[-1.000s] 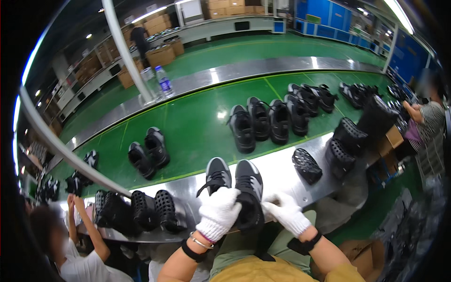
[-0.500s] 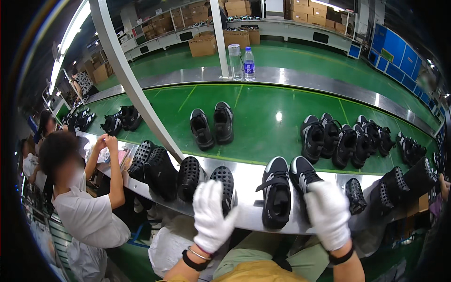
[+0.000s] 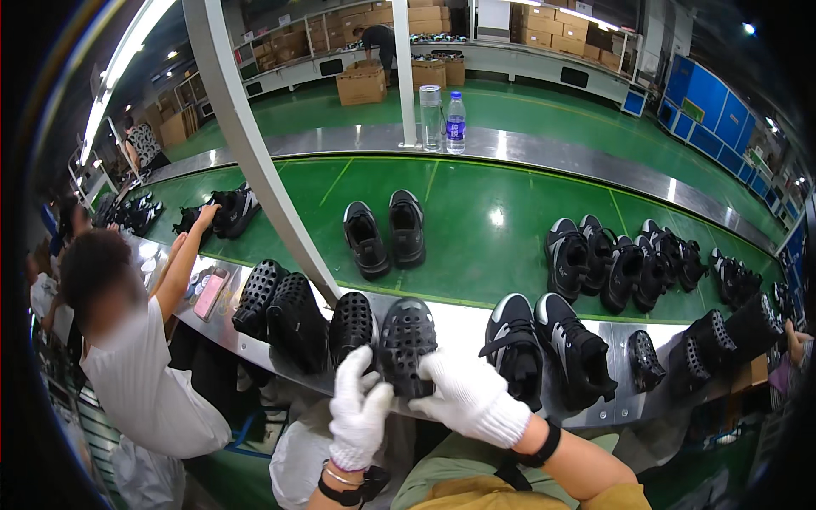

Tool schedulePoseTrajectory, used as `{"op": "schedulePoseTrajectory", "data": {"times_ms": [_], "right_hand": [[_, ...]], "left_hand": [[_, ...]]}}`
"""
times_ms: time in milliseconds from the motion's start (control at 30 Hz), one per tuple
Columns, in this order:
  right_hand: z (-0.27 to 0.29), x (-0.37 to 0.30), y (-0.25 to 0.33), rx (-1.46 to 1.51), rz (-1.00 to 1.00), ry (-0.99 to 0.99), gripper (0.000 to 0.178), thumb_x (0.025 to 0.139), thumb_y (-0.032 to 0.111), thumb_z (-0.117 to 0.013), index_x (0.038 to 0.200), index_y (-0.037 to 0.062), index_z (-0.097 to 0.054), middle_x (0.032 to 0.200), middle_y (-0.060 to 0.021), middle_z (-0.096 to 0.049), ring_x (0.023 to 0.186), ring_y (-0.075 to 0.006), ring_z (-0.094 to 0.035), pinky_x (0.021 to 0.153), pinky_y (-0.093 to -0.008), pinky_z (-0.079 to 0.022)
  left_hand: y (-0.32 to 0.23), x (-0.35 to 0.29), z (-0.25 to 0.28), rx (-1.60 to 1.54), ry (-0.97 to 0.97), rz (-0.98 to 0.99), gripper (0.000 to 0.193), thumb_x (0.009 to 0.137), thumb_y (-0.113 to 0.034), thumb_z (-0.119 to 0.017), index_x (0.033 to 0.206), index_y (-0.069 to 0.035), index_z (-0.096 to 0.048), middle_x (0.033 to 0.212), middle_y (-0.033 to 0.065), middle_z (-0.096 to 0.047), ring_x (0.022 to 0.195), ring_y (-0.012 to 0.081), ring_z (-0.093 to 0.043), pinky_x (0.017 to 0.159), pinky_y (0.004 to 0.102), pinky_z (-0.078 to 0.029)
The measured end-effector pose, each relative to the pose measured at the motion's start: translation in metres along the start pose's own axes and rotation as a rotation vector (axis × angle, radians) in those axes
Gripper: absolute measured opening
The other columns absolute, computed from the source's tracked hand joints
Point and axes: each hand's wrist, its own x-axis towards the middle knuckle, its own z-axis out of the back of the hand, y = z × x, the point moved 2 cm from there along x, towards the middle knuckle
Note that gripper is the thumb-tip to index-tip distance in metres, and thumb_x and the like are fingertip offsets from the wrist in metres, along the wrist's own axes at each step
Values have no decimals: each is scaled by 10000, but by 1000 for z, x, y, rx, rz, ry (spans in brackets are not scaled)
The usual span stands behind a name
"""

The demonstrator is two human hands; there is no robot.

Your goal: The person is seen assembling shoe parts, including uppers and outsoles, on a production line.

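Both hands wear white knit gloves. My right hand reaches across to the left, its fingers and thumb closed at the right side of a black perforated shoe form. My left hand is just left of that form's lower end, fingers bent and apart, with nothing visible in it. Its fingertips overlap the bottom of another perforated form; whether they touch cannot be told. Right of my hands, on the metal ledge, stand a black strapped sneaker and a laced black sneaker, both with grey toes.
On the green surface beyond the metal ledge, a sneaker pair stands ahead and several more at right. A slanted white post rises left. A co-worker sits there, arms extended. Two bottles stand on the far rail.
My right hand has left the sneakers and moved left to the perforated form. My left hand has shifted slightly left and lower. The laced sneaker now shows fully. The co-worker's arms reach farther forward.
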Motion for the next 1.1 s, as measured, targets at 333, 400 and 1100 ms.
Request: {"op": "schedulePoseTrajectory", "data": {"times_ms": [333,400,1100], "right_hand": [[16,-65,1,219,-89,-312,655,824,333,-803,1325,32,-507,1110,-203,-640,991,-358,-665,850,-415,-542],[13,-80,-17,339,-126,-427,589,818,306,-808,1270,27,-555,1076,-195,-656,968,-344,-679,847,-401,-545],[102,-144,-82,32,-618,-69,444,798,411,-719,1029,32,-700,856,-181,-709,803,-283,-703,755,-369,-553]], "left_hand": [[-71,-27,-76,-590,-34,251,222,953,-108,-589,1154,-21,-553,968,38,-626,825,126,-634,750,276,-553],[-71,-33,-103,-720,-28,247,227,995,-149,-551,1186,-27,-547,986,30,-621,833,115,-615,742,266,-536],[-25,15,-193,776,580,-784,190,814,-275,-704,903,-107,-701,829,130,-664,836,330,-630,774,455,-492]]}}
